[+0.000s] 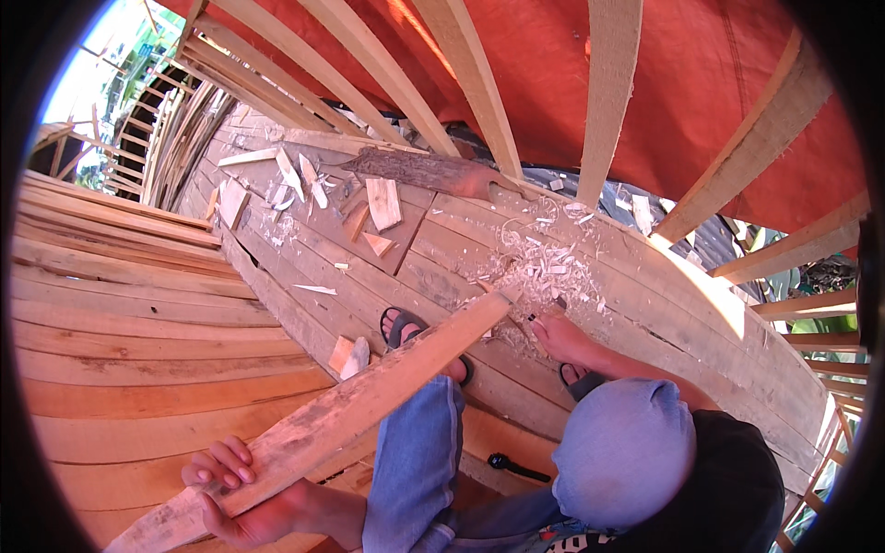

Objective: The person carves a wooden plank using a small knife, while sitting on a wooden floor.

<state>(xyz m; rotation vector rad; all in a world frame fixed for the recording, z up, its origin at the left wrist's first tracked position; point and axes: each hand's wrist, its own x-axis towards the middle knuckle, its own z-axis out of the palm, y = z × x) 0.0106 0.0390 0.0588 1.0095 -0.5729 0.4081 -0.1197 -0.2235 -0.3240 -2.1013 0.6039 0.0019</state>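
A long wooden board [369, 392] slants from the lower left up to the middle, its upper face darkly stained in patches. Near its lower end my left hand [235, 493] wraps around it, thumb on one edge and fingers over the other. By the board's far end, my right hand [558, 336] is low over the shavings with its fingers closed. A small dark bit shows at its fingertips, but I cannot make out what it holds. Curly wood shavings [553, 267] lie heaped just beyond that hand. My sandalled feet rest on the planks either side.
Underfoot is a curved plank floor [442, 235] with offcuts [383, 203] and a bark-covered slab [419, 172] along the far side. Upright wooden ribs [608, 101] stand before a red tarp [701, 111]. Planking [138, 323] rises at left. A black-handled object [516, 468] lies between my legs.
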